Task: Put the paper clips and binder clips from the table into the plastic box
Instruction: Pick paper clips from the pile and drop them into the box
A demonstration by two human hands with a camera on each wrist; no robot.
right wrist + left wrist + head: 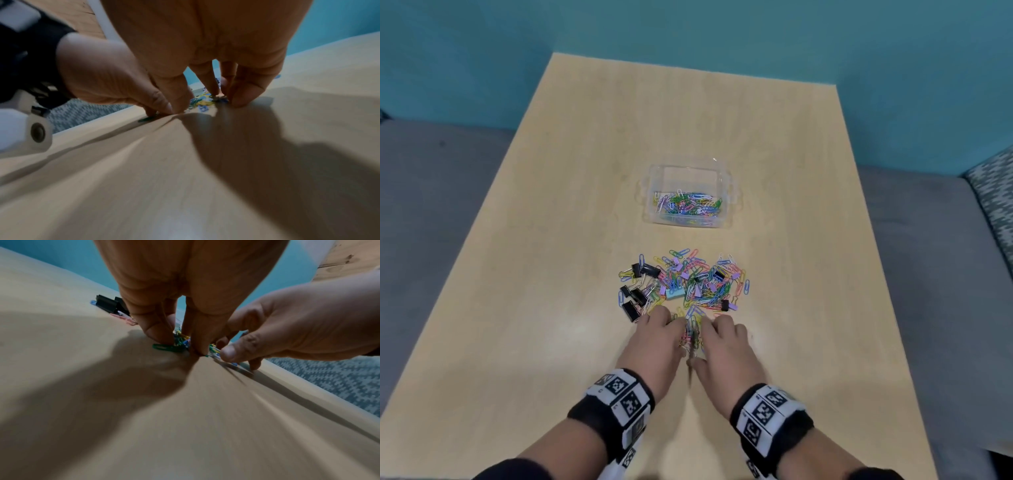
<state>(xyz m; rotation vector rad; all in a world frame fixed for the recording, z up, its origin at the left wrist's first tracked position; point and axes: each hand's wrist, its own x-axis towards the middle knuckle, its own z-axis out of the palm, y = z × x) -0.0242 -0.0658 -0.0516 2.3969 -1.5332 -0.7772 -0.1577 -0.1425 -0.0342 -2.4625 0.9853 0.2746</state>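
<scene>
Teal walls close off the far side of a pale wooden table, with grey seating to either side. Just beyond the left hand's fingertips, to its left, black binder clips lie scattered. That hand is cupped palm-down, fingers bent onto the tabletop, raking a small bunch of paper clips against the right hand, which mirrors it; the bunch is squeezed between them, mostly hidden under the fingers. The wrist views are blurred, so I cannot tell whether any clip is actually pinched. Directly ahead of both hands spreads the main pile of coloured clips, with small lilac binder clips mixed in. Well beyond it stands the plastic box, open, clear, holding paper clips.
</scene>
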